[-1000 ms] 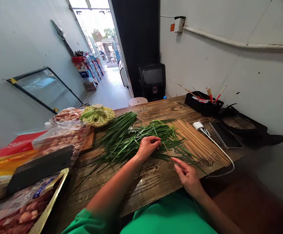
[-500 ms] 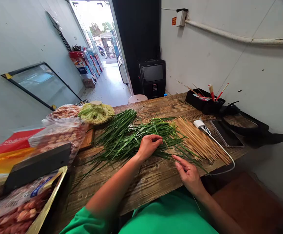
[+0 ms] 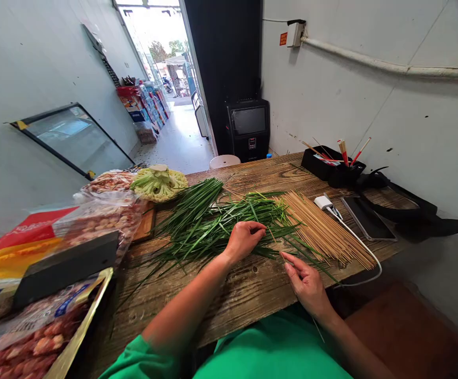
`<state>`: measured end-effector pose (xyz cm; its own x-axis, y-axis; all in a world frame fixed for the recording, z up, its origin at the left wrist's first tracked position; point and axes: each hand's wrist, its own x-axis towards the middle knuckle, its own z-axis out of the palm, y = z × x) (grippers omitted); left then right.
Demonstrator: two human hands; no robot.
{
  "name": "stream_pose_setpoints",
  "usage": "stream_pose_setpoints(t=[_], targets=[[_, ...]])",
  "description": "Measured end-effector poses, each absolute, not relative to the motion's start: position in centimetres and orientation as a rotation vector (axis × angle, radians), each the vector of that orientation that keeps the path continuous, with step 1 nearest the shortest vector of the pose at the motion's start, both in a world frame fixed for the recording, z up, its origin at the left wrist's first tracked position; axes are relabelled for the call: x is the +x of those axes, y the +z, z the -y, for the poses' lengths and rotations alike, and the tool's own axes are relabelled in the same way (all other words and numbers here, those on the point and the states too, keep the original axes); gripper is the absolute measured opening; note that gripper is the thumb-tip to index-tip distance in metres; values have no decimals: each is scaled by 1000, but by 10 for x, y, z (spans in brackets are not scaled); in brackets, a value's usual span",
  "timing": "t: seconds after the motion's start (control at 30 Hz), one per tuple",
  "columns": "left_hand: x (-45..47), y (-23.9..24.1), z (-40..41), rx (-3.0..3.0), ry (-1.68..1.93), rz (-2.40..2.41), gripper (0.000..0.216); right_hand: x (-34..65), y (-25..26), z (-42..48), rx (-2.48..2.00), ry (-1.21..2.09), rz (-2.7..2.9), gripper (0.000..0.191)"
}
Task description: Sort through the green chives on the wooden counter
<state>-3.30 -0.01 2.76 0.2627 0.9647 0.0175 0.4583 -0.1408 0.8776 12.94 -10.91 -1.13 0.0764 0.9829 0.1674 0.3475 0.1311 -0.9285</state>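
One thin skewer (image 3: 272,235) slants over a wooden table (image 3: 248,297), held between the thumb and fingers of the right hand (image 3: 306,284), while the left hand (image 3: 244,242), pinched narrow, closes at its far end, anything else between the fingertips too small to tell. Long green leaves (image 3: 201,223) lie heaped beside and beyond the left hand, and a spread of wooden skewers (image 3: 325,229) rests just beyond the right hand. A cauliflower (image 3: 160,185) and packaged meat (image 3: 47,339) sit well to the left hand's left.
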Motion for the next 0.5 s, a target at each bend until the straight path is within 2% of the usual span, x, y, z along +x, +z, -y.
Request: stream_pose_setpoints(t=[0.5], targets=[[-30, 21, 7, 1983, 781, -1174, 18, 128, -10, 109, -1399, 893, 1389, 33]])
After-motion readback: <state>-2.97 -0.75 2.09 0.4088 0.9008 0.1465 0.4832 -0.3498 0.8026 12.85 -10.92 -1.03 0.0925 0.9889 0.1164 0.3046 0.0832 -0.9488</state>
